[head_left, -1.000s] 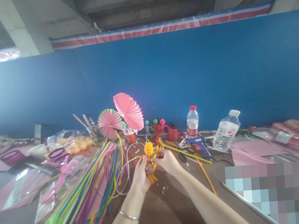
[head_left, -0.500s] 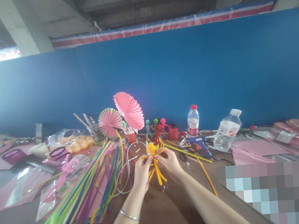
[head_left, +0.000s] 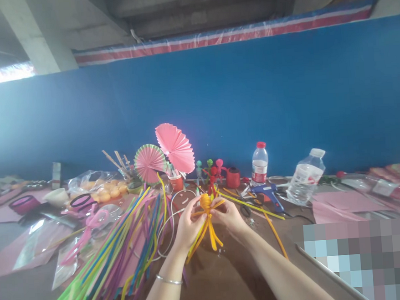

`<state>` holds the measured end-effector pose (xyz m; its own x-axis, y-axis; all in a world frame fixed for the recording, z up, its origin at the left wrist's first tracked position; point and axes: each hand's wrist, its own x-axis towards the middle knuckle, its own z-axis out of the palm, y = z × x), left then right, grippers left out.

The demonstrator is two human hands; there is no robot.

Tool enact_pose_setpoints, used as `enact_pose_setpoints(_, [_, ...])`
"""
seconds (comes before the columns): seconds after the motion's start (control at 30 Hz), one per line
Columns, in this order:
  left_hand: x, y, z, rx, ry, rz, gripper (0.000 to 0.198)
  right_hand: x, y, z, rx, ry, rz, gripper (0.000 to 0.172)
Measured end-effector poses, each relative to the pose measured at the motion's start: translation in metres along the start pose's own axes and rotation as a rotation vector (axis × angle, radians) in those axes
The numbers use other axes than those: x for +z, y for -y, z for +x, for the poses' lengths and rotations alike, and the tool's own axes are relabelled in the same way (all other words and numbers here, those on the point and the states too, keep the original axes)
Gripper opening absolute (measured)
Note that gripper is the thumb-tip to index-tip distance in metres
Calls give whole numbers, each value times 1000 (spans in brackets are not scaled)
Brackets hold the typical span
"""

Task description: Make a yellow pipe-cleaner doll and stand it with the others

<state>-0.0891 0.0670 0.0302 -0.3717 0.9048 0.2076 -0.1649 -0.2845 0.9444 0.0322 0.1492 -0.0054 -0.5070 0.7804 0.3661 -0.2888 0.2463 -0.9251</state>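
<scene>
An orange pipe cleaner figure [head_left: 206, 203] with a coiled round head hangs upright between my hands, its several strands trailing downward. My left hand [head_left: 189, 225] is closed, thumb and fingers pinching it from the left just under the head. From the right, my right hand [head_left: 230, 214] pinches it at about the same height, near a strand that sticks out sideways. Behind it stand small pipe cleaner figures, among them a red one [head_left: 212, 176] and a pink one [head_left: 219, 166]. A loose orange pipe cleaner [head_left: 276, 237] lies on the table right of my hands.
Many coloured pipe cleaners [head_left: 104, 257] spread across the left. Pink folded paper fans [head_left: 175, 148] rise at the back from a red cup [head_left: 177, 183]. A blue glue gun [head_left: 270, 195], a red-capped bottle [head_left: 260, 165] and a white-capped bottle [head_left: 305, 178] are on the right.
My left hand has turned, its fingers now raised beside the coiled head. The figure's lower strands hang a little differently, with one longer toward the lower left. The view has shifted slightly.
</scene>
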Motion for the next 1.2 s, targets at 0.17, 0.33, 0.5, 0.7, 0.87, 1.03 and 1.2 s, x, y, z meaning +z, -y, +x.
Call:
enact_pose_setpoints(0.17, [-3,5,2,-6,-37,-22,52,0,-6,-3,24,1,-91,15])
enact_pose_setpoints(0.33, [-12,17,6,87,10,103,45,2,-9,-6,46,14,-137,12])
enact_pose_setpoints(0.5, [-17,28,8,93,41,150,38,5,-6,-8,0,-3,-247,7])
enact_pose_setpoints(0.7, [-17,34,9,119,-73,138,30,7,-5,-11,-16,-58,-387,10])
enact_pose_setpoints(0.87, [-21,46,13,75,-39,129,31,7,-12,-11,-13,-63,-257,16])
enact_pose_setpoints(1.03, [-22,53,14,-10,48,-41,46,5,-13,-7,-66,-111,-201,14])
enact_pose_setpoints(1.2, [-21,49,11,5,73,-36,56,0,-12,-4,-83,-143,-158,11])
